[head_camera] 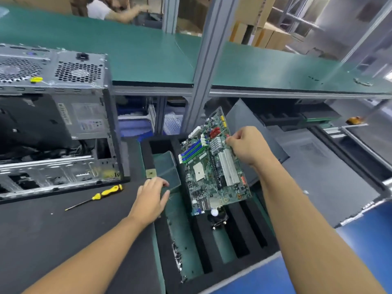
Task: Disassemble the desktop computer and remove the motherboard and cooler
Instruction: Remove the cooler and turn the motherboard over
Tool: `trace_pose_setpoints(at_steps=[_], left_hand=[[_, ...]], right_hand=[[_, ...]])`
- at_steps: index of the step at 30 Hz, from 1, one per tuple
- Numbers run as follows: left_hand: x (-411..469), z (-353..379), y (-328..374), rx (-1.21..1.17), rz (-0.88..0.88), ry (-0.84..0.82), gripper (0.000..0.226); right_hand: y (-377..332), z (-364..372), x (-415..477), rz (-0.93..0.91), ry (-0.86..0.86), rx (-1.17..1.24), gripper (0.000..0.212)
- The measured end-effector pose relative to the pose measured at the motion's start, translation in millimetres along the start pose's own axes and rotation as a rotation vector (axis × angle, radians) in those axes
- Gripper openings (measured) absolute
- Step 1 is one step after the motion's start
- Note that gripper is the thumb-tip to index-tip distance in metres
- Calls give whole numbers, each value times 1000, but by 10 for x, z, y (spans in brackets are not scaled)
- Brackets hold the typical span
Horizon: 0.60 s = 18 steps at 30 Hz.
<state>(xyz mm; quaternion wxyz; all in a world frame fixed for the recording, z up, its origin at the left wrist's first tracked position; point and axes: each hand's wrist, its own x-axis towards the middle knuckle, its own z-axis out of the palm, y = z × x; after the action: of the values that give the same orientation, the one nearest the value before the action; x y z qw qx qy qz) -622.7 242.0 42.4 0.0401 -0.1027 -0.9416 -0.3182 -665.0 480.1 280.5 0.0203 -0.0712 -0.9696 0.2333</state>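
The green motherboard [212,166], with blue memory slots and silver heatsinks, hangs tilted above a black foam slotted tray [201,249]. My right hand [248,145] grips its right edge. My left hand [151,198] rests on the edge of a green-tinted sheet [167,172] standing in the tray's left slot, thumb and fingers around it. A black cooler [218,219] with a white dab lies in the tray under the board. The opened desktop case [55,115] lies on its side at the left.
A yellow-handled screwdriver [99,196] lies on the black mat in front of the case. Another board edge [177,257] stands in the tray's left slot. A grey case panel [318,158] lies to the right. A green shelf [148,58] runs across behind, and a person's arm shows beyond it.
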Motion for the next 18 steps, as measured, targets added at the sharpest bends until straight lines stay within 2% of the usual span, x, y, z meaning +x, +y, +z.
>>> trace_pose_setpoints(at_steps=[4, 7, 12, 18], left_hand=[[620, 352, 258, 142, -11, -162, 23], [1064, 596, 403, 374, 39, -292, 37], [1662, 1026, 627, 601, 88, -397, 48], [2163, 1402, 613, 920, -39, -688, 95]], right_hand=[[309, -130, 379, -2, 44, -56, 50], [474, -194, 633, -21, 53, -81, 53], [686, -170, 995, -6, 39, -78, 48], [812, -57, 1244, 10, 36, -24, 40]])
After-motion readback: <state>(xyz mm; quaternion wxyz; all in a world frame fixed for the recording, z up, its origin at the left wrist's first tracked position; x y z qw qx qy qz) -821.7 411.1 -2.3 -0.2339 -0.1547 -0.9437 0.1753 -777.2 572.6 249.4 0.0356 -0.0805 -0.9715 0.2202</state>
